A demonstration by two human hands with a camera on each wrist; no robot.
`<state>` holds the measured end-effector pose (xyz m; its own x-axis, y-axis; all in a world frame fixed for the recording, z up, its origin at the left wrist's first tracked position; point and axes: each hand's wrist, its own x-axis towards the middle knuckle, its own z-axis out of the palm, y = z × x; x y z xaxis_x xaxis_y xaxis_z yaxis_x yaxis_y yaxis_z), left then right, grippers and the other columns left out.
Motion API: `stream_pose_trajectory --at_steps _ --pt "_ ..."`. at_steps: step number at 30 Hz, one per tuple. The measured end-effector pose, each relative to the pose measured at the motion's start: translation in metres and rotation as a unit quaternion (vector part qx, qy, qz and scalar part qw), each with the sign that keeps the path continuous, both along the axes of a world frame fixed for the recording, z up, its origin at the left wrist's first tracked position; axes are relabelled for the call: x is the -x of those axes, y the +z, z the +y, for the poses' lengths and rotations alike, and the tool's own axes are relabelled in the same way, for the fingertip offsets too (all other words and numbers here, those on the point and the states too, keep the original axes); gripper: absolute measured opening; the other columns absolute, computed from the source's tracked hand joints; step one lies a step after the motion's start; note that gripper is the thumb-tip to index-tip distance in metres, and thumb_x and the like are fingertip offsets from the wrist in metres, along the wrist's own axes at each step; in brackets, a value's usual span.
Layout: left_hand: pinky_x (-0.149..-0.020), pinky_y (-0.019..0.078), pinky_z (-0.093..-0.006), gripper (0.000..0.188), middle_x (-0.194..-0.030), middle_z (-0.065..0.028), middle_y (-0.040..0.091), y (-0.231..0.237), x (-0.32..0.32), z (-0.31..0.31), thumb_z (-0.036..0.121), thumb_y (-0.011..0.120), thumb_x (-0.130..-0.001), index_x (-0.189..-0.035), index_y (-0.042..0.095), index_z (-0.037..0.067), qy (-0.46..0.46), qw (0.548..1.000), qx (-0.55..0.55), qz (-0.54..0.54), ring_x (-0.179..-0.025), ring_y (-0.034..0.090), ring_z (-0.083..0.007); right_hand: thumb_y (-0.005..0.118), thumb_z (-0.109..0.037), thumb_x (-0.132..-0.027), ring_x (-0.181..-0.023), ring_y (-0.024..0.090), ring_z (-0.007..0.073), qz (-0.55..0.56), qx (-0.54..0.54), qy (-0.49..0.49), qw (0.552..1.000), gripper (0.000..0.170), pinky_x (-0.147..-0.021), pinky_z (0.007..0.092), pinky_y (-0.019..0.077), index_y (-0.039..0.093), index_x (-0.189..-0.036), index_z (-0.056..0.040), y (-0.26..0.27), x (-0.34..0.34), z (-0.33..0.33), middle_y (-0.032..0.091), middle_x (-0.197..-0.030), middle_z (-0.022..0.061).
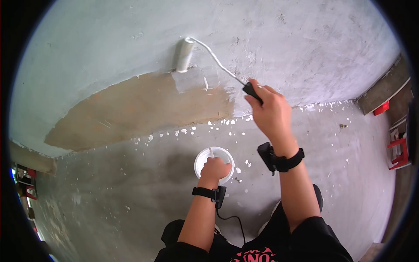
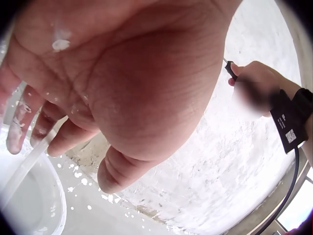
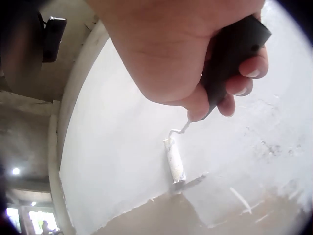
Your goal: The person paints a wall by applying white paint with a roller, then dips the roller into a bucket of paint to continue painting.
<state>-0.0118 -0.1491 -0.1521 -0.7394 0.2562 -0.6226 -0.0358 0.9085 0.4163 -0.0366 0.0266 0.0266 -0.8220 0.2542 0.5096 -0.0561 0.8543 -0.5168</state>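
My right hand [image 1: 273, 111] grips the black handle [image 3: 225, 63] of a paint roller, fingers curled round it. The roller's bent metal rod [image 1: 218, 61] reaches up and left to a white roller sleeve [image 1: 185, 56], which lies at the wall, just above the edge of a bare brown patch [image 1: 144, 107]. Below, my left hand [image 1: 214, 168] is over a small white bucket [image 1: 197, 163] with white paint inside. Its fingers hook round the bucket's white strip-like handle [image 2: 29, 159], while the thumb [image 2: 115, 176] points away from it. White specks mark the left palm.
White paint spots [image 1: 183, 131] dot the grey floor [image 1: 131, 187] along the foot of the wall [image 1: 297, 52]. A red stool [image 1: 398, 153] stands at the far right. A black cable [image 1: 235, 218] hangs from the left wrist camera, near my legs.
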Motion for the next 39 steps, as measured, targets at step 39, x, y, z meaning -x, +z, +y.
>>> stream_pose_trajectory --at_steps 39 --pt "-0.098 0.0472 -0.0477 0.046 -0.134 -0.0186 0.052 0.031 -0.002 0.022 0.028 0.059 -0.084 -0.125 0.062 0.005 0.087 0.996 -0.004 -0.024 -0.123 0.052 -0.0346 0.069 -0.02 -0.085 -0.08 0.066 0.0314 -0.02 -0.133 0.062 0.989 0.032 -0.067 0.041 0.0517 0.07 -0.116 -0.0147 0.001 0.028 -0.044 0.067 -0.087 0.0091"
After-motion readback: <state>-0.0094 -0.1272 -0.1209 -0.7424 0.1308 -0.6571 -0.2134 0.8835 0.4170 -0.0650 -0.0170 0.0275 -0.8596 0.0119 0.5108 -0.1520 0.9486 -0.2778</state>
